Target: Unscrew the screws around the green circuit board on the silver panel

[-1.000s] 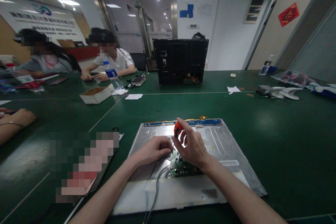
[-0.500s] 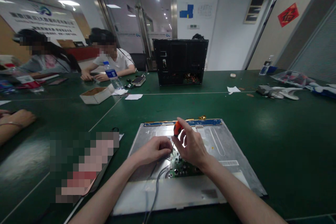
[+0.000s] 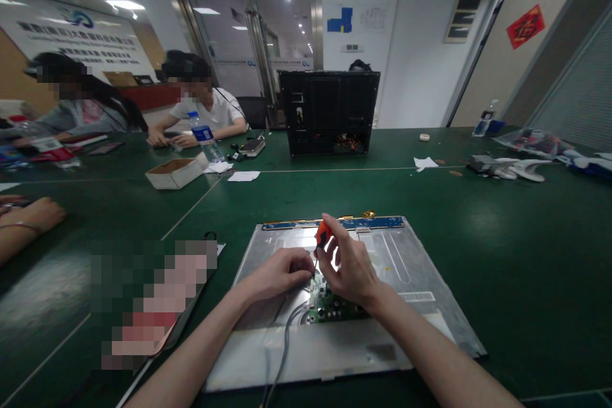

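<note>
My right hand (image 3: 351,268) is closed round the orange and black handle of a screwdriver (image 3: 323,234), held upright with a slight tilt. Its thin shaft points down at the upper left corner of a green circuit board (image 3: 325,305). The board sits on the metal back of a flat display panel (image 3: 411,268), partly covered by my right hand. Close to the screwdriver's tip, my left hand (image 3: 289,269) has its fingers curled and pressed together; what they pinch, if anything, is hidden. Grey cables (image 3: 287,338) run from the board toward me.
A black monitor casing (image 3: 329,111) stands across the green table (image 3: 516,242). Left of the panel lies a blurred-out flat object (image 3: 162,306). An open box (image 3: 174,173) and a water bottle (image 3: 205,137) are farther back. A co-worker's hand (image 3: 43,213) rests at far left; two people sit beyond.
The screwdriver handle has turned slightly between my right fingers, and the fingers have shifted a little. My left hand and the panel stay in place.
</note>
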### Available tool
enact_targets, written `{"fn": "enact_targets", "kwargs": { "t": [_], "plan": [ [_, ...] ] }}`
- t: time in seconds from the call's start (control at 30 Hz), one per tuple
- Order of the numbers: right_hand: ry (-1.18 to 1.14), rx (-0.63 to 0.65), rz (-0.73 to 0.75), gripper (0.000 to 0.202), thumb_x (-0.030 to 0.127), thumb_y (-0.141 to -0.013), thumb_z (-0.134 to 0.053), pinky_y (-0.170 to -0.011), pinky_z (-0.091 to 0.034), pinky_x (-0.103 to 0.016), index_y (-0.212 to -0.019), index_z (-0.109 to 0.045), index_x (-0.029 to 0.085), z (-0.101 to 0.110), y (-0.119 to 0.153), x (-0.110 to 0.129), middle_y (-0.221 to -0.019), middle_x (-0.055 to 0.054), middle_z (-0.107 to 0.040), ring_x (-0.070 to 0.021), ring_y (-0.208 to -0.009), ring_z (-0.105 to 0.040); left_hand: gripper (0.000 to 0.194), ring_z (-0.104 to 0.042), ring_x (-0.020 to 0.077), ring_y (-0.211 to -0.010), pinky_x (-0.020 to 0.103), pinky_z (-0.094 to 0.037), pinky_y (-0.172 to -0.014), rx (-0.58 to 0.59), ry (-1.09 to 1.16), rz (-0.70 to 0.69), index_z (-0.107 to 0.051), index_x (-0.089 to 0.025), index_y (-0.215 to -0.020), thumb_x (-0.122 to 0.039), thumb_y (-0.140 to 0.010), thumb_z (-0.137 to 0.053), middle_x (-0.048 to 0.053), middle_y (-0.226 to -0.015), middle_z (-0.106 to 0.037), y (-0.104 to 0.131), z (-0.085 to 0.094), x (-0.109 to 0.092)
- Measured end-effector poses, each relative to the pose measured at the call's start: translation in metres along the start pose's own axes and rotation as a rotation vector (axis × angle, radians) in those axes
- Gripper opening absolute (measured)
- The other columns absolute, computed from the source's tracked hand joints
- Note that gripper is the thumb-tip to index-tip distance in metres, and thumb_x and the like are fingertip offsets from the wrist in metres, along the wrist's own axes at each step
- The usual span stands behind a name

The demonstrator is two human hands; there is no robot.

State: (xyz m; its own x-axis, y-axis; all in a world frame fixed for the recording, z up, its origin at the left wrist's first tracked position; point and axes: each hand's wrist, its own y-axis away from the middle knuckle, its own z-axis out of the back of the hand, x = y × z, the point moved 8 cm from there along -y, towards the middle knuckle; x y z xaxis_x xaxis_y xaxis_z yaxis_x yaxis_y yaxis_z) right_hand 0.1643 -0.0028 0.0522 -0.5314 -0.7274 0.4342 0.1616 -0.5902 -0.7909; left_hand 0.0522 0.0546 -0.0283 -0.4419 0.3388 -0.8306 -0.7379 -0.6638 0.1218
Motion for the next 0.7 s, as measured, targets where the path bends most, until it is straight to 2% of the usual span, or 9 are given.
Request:
{"fn": "enact_targets", "kwargs": {
  "t": [0.2,0.47,0.7],
  "plan": [
    [0.024,-0.015,-0.002,0.061,0.018,-0.088,-0.047,-0.042,-0.040,-0.022,-0.143,-0.022,0.022,-0.0013,0.0019,-0.0031,-0.071,0.004,-0.057,-0.0097,-0.047,-0.051,0.018,-0.054,0.0159,-0.071,0.027,-0.040,-0.065,0.009,0.010,-0.005,-0.060,-0.015,-0.086,-0.032,-0.081,-0.057,0.002,-0.078,-0.062,0.0012,-0.0010,-0.0004],
    [0.031,-0.032,0.026,0.054,0.024,-0.091,-0.051,-0.042,-0.040,-0.021,-0.140,-0.027,0.025,-0.0012,0.0019,-0.0035,-0.078,0.003,-0.059,-0.0079,-0.047,-0.049,0.012,-0.052,0.0143,-0.067,0.026,-0.040,-0.064,-0.028,0.022,0.037,-0.058,-0.016,-0.082,-0.027,-0.078,-0.056,0.000,-0.072,-0.058,0.0019,0.0008,-0.0021],
    [0.005,-0.010,-0.002,0.060,0.020,-0.089,-0.047,-0.042,-0.040,-0.022,-0.143,-0.023,0.022,-0.0006,0.0019,-0.0022,-0.074,0.002,-0.059,-0.0094,-0.047,-0.050,0.013,-0.049,0.0141,-0.066,0.026,-0.038,-0.063,-0.018,0.031,0.000,-0.059,-0.016,-0.080,-0.029,-0.078,-0.058,-0.001,-0.070,-0.056,0.0008,0.0002,-0.0033]
  ]
}}
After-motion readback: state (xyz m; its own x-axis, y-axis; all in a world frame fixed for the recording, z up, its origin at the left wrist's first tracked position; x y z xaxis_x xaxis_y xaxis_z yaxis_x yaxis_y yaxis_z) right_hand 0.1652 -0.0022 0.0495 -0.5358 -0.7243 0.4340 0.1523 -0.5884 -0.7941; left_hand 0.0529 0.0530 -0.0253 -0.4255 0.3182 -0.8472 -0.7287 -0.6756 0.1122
